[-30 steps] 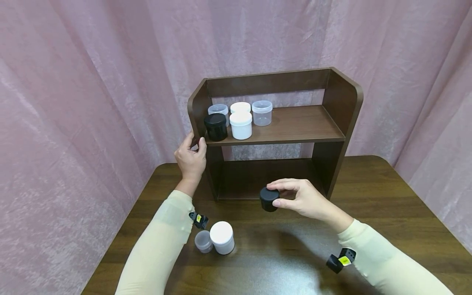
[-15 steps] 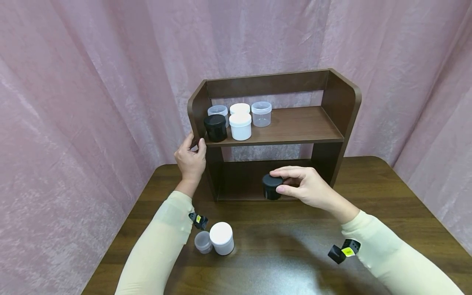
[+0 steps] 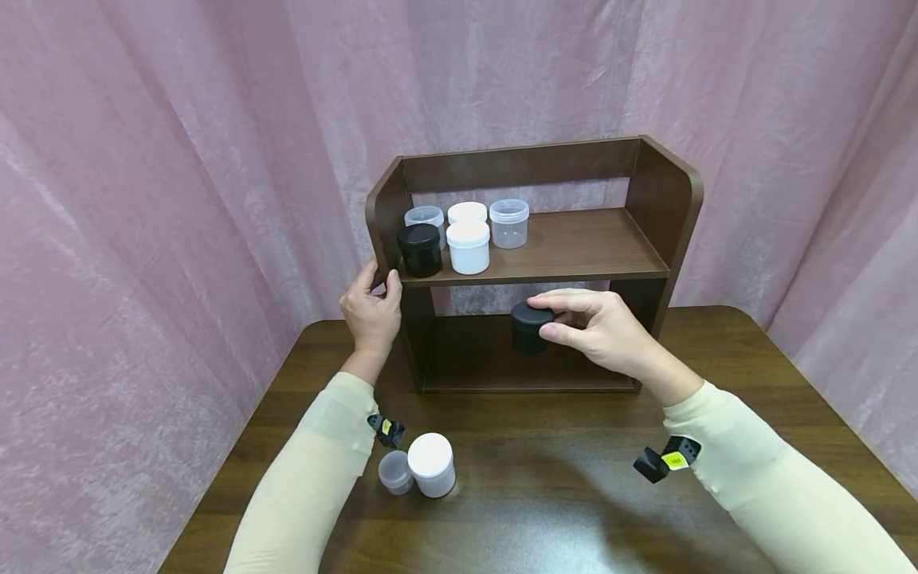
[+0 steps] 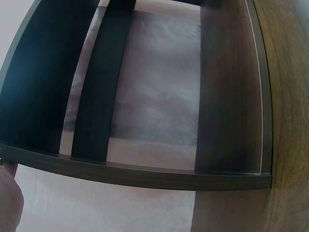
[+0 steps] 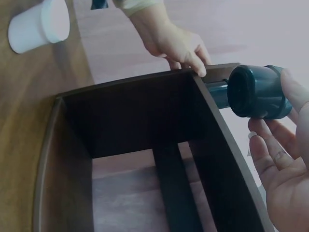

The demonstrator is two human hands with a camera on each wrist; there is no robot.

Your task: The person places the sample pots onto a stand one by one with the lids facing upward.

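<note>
Fingertips of the right hand (image 3: 598, 331) pinch the small black jar (image 3: 529, 327) by its lid, holding it in the air in front of the wooden shelf unit (image 3: 649, 203), just under the front edge of the upper shelf board. The jar stands upright, lid up, its short axis vertical. The upper shelf's right part lies bare beside four jars and a larger black jar (image 3: 420, 248) at its left end. The left hand (image 3: 371, 307) grips the unit's left side panel. A white jar (image 3: 431, 463) and a small clear jar (image 3: 396, 470) touch on the table (image 3: 717, 383).
</note>
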